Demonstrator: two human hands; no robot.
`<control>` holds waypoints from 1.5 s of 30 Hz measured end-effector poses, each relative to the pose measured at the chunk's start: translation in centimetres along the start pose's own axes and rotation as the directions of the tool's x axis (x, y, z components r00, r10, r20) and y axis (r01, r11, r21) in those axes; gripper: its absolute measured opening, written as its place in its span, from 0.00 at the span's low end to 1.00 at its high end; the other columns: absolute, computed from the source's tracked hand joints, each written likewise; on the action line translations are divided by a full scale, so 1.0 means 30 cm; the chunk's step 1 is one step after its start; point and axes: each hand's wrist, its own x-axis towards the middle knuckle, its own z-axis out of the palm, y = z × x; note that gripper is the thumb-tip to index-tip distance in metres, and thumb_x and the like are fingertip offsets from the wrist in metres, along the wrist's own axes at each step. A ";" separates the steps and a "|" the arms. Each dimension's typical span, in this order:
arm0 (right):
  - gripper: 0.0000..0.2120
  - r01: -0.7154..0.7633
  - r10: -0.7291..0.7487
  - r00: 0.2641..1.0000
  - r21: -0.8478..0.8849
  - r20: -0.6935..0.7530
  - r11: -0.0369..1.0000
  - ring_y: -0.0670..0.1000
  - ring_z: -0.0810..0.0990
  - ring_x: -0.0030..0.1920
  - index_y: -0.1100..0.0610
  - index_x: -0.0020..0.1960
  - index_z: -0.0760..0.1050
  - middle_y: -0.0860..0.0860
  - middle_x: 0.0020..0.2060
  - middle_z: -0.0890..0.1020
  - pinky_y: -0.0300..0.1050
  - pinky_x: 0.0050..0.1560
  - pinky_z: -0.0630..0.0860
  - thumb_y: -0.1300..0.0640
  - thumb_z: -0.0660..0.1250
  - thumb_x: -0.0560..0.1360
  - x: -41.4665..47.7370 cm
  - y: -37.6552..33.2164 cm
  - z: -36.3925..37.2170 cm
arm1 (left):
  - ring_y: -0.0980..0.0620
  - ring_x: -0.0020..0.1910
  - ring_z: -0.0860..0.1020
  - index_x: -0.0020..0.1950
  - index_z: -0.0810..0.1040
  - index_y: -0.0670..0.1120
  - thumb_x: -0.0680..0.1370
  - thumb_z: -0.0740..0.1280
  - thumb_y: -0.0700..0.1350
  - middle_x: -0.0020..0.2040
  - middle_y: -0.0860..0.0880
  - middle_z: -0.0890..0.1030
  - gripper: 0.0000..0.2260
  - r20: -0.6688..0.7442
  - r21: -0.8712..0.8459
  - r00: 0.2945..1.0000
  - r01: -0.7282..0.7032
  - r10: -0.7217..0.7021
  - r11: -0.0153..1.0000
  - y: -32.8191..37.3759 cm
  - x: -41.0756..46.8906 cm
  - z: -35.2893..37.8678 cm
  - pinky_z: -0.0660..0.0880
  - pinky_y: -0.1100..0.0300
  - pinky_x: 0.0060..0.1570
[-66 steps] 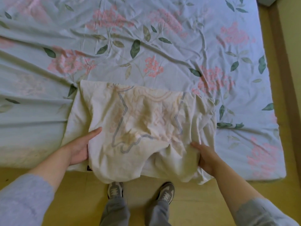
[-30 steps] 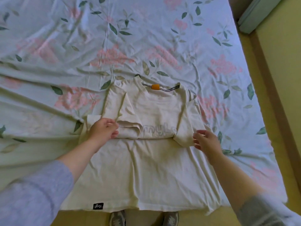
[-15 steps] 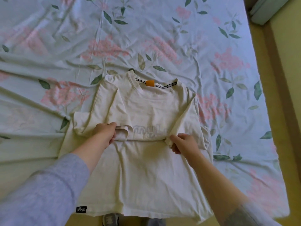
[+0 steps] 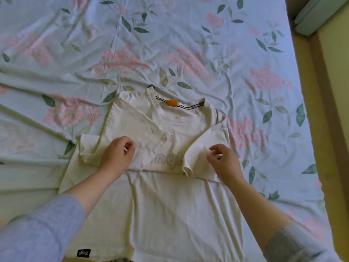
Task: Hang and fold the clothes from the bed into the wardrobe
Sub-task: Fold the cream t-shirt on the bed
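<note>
Though cut off by the bottom edge, reaching up from both lower corners: two forearms in grey-blue sleeves (image 4: 37,229), stretched over a cream T-shirt (image 4: 170,214). Spread front-up on the near part of the bed, hem toward the bottom of the frame, collar toward the middle. At lower left on the hem, a small black label (image 4: 84,253). Both short sleeves folded inward across the chest, partly covering grey lettering (image 4: 170,161).

Left hand (image 4: 117,154) resting on the left folded sleeve (image 4: 143,129), fingers curled; cannot tell whether pinching cloth or merely lying on it. Right hand (image 4: 225,161) over the right folded sleeve (image 4: 205,148), fingers loosely bent and apart, gripping nothing.

Inside the back of the collar, an orange tag (image 4: 172,102) on a black printed tape.

Beneath and beyond, a wrinkled pale blue sheet (image 4: 188,44) with pink blossoms and green leaves, covering the bed out to the top and left edges. Down the right side, yellowish floor (image 4: 336,129). At upper right, a pale grey-green object (image 4: 311,14), cut off by the frame.
</note>
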 end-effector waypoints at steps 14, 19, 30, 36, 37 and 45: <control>0.28 0.201 -0.108 0.974 -0.547 0.199 0.813 0.58 0.76 0.54 0.56 0.52 0.66 0.53 0.51 0.75 0.47 0.44 0.67 0.45 0.79 0.64 0.478 -0.167 -0.042 | 0.42 0.77 0.52 0.78 0.47 0.53 0.61 0.72 0.70 0.79 0.49 0.53 0.55 0.233 0.706 0.972 -0.174 0.007 0.686 0.050 0.610 -0.007 0.53 0.42 0.72; 0.28 0.309 0.059 0.885 -0.679 0.461 0.666 0.53 0.76 0.53 0.53 0.56 0.71 0.50 0.54 0.77 0.45 0.50 0.72 0.44 0.79 0.63 0.472 -0.211 -0.117 | 0.44 0.56 0.78 0.61 0.71 0.51 0.62 0.76 0.64 0.59 0.47 0.78 0.33 0.414 0.648 0.910 -0.282 -0.017 0.707 0.106 0.698 -0.044 0.74 0.55 0.49; 0.17 0.223 -0.347 0.916 -0.463 -0.203 0.858 0.64 0.77 0.54 0.57 0.62 0.68 0.58 0.55 0.75 0.52 0.45 0.72 0.61 0.64 0.74 0.774 -0.449 -0.270 | 0.36 0.53 0.76 0.52 0.75 0.42 0.76 0.67 0.43 0.53 0.37 0.78 0.07 -0.050 0.480 0.953 -0.238 0.297 0.844 0.299 0.952 -0.158 0.71 0.48 0.48; 0.35 0.173 -0.202 0.977 -0.313 -0.064 0.934 0.60 0.71 0.66 0.56 0.77 0.58 0.59 0.71 0.65 0.51 0.62 0.71 0.60 0.69 0.73 0.758 -0.391 -0.142 | 0.38 0.59 0.71 0.62 0.73 0.41 0.75 0.67 0.41 0.60 0.39 0.74 0.16 -0.100 0.554 0.925 -0.253 0.365 0.793 0.333 0.948 -0.090 0.67 0.47 0.57; 0.30 0.179 -0.213 0.974 -0.314 -0.076 0.932 0.59 0.74 0.63 0.56 0.73 0.64 0.57 0.67 0.70 0.50 0.59 0.72 0.60 0.68 0.73 0.733 -0.369 -0.123 | 0.38 0.57 0.73 0.59 0.75 0.42 0.75 0.67 0.42 0.57 0.40 0.75 0.13 -0.054 0.491 0.921 -0.312 0.386 0.813 0.329 0.917 -0.070 0.69 0.48 0.54; 0.22 0.173 -0.166 0.985 -0.276 0.048 0.945 0.50 0.76 0.40 0.51 0.51 0.68 0.45 0.40 0.75 0.44 0.37 0.68 0.37 0.70 0.69 0.505 -0.256 0.061 | 0.47 0.46 0.74 0.50 0.66 0.49 0.67 0.71 0.66 0.49 0.50 0.69 0.26 0.326 0.471 0.940 -0.254 0.101 0.845 0.214 0.629 0.142 0.71 0.54 0.44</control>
